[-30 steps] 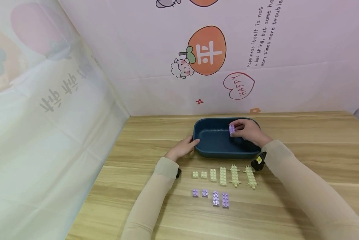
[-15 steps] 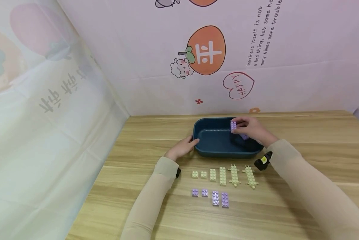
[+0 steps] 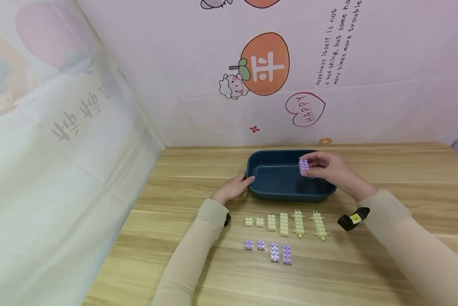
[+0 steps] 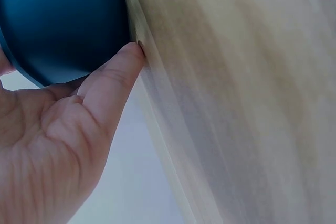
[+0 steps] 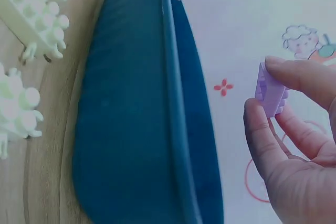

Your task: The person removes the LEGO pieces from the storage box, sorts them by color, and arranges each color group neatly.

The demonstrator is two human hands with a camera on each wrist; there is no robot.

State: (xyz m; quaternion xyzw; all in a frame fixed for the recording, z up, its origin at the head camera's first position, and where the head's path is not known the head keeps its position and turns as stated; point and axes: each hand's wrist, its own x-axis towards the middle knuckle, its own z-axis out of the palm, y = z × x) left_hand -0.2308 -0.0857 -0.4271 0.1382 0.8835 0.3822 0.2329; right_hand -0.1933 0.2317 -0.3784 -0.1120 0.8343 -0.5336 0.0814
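Observation:
In the head view, my left hand [image 3: 231, 189] grips the left end of a dark blue tray [image 3: 280, 197], thumb over the rim and fingers along the outer wall. The left wrist view shows those fingers [image 4: 113, 74] against the tray's side, low by the table. Over the tray's right part, my right hand [image 3: 330, 169] pinches a purple building brick [image 3: 303, 166] with two rows of studs. Its hollow underside shows in the right wrist view, the brick [image 5: 272, 94] held between thumb and fingertips above the rim. Another purple bit inside the tray is mostly hidden behind this hand.
Before the tray lies a row of pale yellow bricks [image 3: 284, 224], including two axle plates [image 3: 319, 225] with side pegs. Nearer still is a row of purple bricks [image 3: 274, 252]. A printed cloth [image 3: 198, 110] hangs behind the wooden table [image 3: 397, 178].
My right hand, with the purple brick, has moved right, and its wrist has swung outward. The purple piece in the tray showed more half a second ago. My left hand stays on the tray.

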